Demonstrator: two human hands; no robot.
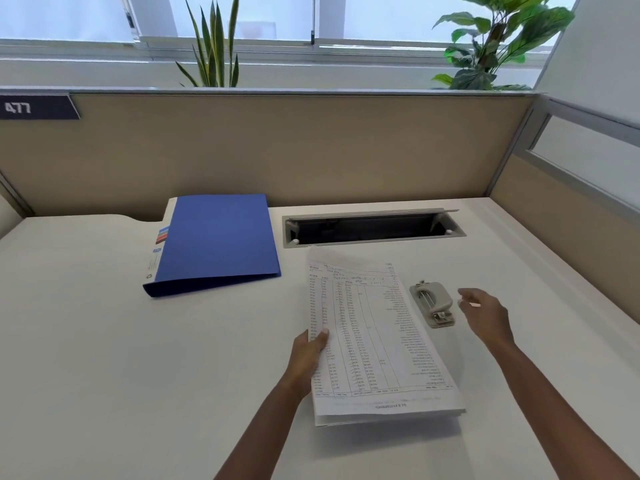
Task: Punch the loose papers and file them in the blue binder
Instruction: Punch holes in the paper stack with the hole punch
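Observation:
A stack of printed papers [377, 341] with tables is held above the white desk [104, 341], its near edge lifted. My left hand [308, 355] grips the stack's left edge, thumb on top. A grey hole punch [433, 303] lies on the desk just right of the papers. My right hand [485, 315] hovers right of the punch, fingers apart, a small gap from it. The blue binder [218, 240] lies shut on the desk at the back left, well away from both hands.
An open cable slot [370, 226] is cut into the desk behind the papers. A beige partition [277, 147] walls off the back and right side. Plants [491, 43] stand behind it by the window.

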